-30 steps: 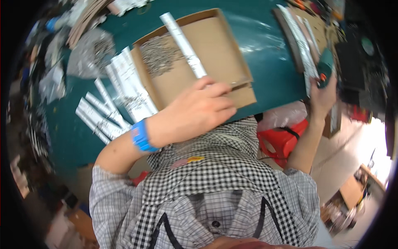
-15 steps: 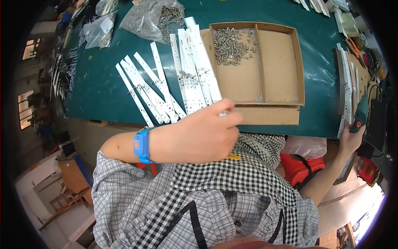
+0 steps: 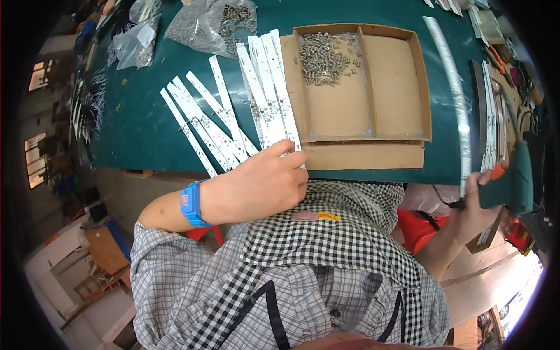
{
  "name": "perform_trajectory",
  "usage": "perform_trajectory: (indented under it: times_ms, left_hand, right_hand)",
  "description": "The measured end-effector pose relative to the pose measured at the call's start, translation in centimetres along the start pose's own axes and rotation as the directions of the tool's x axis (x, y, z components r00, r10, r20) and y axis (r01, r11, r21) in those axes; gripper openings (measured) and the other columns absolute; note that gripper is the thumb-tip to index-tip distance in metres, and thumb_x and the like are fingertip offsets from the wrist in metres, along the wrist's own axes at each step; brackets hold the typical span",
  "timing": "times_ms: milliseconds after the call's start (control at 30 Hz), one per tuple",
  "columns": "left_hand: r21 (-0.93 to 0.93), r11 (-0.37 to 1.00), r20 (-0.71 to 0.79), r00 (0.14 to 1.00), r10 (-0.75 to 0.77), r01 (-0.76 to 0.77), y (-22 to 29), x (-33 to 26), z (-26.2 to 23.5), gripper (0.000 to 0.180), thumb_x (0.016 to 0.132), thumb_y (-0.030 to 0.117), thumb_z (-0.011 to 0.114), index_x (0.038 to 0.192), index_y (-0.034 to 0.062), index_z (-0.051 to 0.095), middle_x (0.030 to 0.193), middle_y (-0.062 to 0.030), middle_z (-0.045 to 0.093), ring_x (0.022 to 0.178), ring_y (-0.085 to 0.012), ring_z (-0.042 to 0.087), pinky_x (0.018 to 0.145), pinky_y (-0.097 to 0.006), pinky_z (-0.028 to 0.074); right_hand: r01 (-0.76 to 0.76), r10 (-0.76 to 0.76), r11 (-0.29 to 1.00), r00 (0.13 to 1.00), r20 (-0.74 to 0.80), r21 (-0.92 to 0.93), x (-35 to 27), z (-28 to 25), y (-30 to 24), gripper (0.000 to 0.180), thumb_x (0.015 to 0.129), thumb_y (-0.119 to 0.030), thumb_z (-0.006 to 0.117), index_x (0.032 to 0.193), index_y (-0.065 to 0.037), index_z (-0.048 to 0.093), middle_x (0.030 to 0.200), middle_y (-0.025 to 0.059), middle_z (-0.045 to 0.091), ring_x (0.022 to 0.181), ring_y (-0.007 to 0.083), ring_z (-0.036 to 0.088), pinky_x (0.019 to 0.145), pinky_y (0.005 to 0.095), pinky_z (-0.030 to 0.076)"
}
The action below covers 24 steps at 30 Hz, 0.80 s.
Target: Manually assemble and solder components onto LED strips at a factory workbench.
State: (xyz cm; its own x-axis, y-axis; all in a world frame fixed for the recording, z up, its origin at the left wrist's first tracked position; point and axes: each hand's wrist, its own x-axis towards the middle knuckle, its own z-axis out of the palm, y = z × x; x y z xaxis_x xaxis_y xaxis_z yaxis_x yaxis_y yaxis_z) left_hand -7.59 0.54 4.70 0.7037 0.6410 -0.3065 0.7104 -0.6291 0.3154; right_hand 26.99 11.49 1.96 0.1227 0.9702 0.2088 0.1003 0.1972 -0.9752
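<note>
My left hand (image 3: pixel 259 186) pinched one white strip (image 3: pixel 284 99) at centre frame, my right hand (image 3: pixel 475 204) gripped a silvery strip (image 3: pixel 458 105) (many strips seemingly still undone).

A shallow cardboard tray (image 3: pixel 420 87) sits at upper centre on the green table (image 3: pixel 140 122), split into two compartments. The left compartment holds a heap of small metal screws (image 3: pixel 324 57); the right one shows bare cardboard. In the upper left of the frame lie clear plastic bags (image 3: pixel 201 26), one holding more metal parts. Dark flat bars (image 3: pixel 487 111) lie along the right edge. A red bin (image 3: pixel 417 224) stands below the table edge, lower right.
</note>
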Motion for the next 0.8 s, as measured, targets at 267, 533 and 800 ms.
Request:
perform_trajectory:
  times_ms: [267, 533, 800]
  left_hand:
    - [-0.207, 0.978, -0.138, 0.990, -0.016, -0.013, -2.3, 1.5, -2.6, 0.020, 0.074, 0.014, 0.070, 0.093, 0.0074, 0.070, 0.086, -0.0055, 0.064, 0.084, -0.0236, 0.059, 0.078, -0.036, 0.046]
    - [-0.133, 0.947, -0.602, 0.735, -0.311, 0.291, -11.1, 10.5, -0.4, 0.012, 0.073, 0.012, 0.076, 0.083, 0.0067, 0.071, 0.082, -0.0079, 0.068, 0.082, -0.0282, 0.061, 0.074, -0.039, 0.049]
    - [-0.142, 0.939, -0.501, 0.795, -0.341, 0.313, -12.1, 12.1, 0.4, 0.010, 0.073, 0.010, 0.074, 0.081, 0.0070, 0.068, 0.080, -0.0060, 0.066, 0.083, -0.0283, 0.060, 0.076, -0.040, 0.049]
  right_hand:
    - [-0.192, 0.167, 0.956, 0.978, 0.126, 0.221, -4.3, 7.5, 2.0, 0.068, 0.075, 0.014, 0.069, 0.136, 0.003, 0.042, 0.093, 0.0053, 0.053, 0.080, 0.0110, 0.057, 0.070, 0.0230, 0.049]
    - [-0.079, 0.077, 0.997, 0.985, 0.156, 0.004, -4.1, 8.6, 3.7, 0.022, 0.080, 0.005, 0.074, 0.092, -0.001, 0.057, 0.081, 0.0011, 0.057, 0.073, 0.0086, 0.059, 0.066, 0.0236, 0.049]
    - [-0.103, 0.106, 0.994, 0.983, 0.151, -0.027, -3.9, 7.1, 4.6, 0.030, 0.079, 0.005, 0.076, 0.103, 0.001, 0.058, 0.086, 0.0019, 0.059, 0.075, 0.0086, 0.057, 0.070, 0.0232, 0.048]
